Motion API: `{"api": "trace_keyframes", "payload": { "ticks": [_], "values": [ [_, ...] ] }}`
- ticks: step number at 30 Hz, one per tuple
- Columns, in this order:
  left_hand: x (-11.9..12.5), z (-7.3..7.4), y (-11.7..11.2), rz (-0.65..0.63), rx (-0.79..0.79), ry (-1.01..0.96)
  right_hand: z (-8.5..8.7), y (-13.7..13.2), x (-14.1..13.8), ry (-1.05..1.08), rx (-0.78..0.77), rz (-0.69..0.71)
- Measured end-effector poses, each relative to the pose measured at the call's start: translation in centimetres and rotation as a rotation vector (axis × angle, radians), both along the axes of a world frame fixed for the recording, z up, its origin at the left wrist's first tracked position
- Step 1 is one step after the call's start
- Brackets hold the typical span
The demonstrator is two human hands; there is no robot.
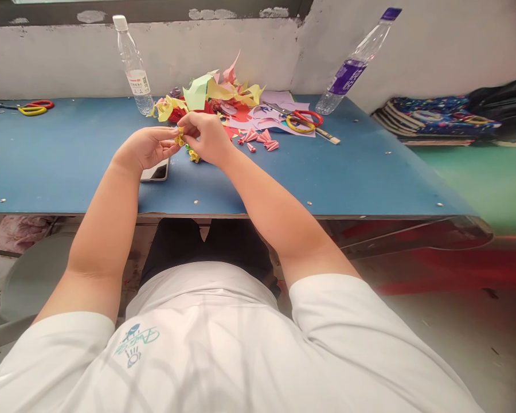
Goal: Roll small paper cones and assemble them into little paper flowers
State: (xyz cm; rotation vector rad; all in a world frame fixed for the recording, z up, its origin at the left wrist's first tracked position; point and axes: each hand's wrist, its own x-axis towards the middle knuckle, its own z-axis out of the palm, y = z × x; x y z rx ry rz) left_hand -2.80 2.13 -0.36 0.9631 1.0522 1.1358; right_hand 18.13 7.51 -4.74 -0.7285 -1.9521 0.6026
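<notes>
Between the fingertips of both hands is a small yellow folded-paper piece [179, 137], held above the blue table. My left hand [148, 148] pinches it from the left, fingers together. My right hand [206, 136] grips it from the right, thumb and forefinger closed on it. Below the right hand lies another yellow and green paper piece [193, 155], partly hidden. Several pink folded paper cones [264, 137] rest to the right of the hands. A phone [157, 172] lies partly under my left hand.
Behind the hands is a heap of coloured paper scraps [223, 92]. Scissors [303, 121] lie at its right, with more scissors [34, 107] at far left. Two plastic bottles stand near the wall, one white-capped [138, 83], one purple-labelled [348, 77]. The blue table [370, 178] has a front edge before me.
</notes>
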Motion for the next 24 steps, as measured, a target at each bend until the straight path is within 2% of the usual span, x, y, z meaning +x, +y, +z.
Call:
{"api": "trace_keyframes", "payload": {
  "ticks": [11,15,20,24],
  "values": [
    [0.4,0.1,-0.7,-0.046,0.041,0.083,-0.9,0.0,-0.7,-0.141,0.182,-0.162],
    [0.3,0.1,-0.5,-0.067,0.045,0.086,-0.9,-0.2,-1.1,-0.156,0.196,-0.204],
    [0.1,0.0,-0.2,-0.062,0.031,0.074,-0.7,-0.6,-0.8,-0.144,0.179,-0.191],
    [0.0,-0.2,-0.1,-0.034,0.059,0.057,-0.1,-0.2,0.1,-0.144,0.134,-0.116]
  ]
}}
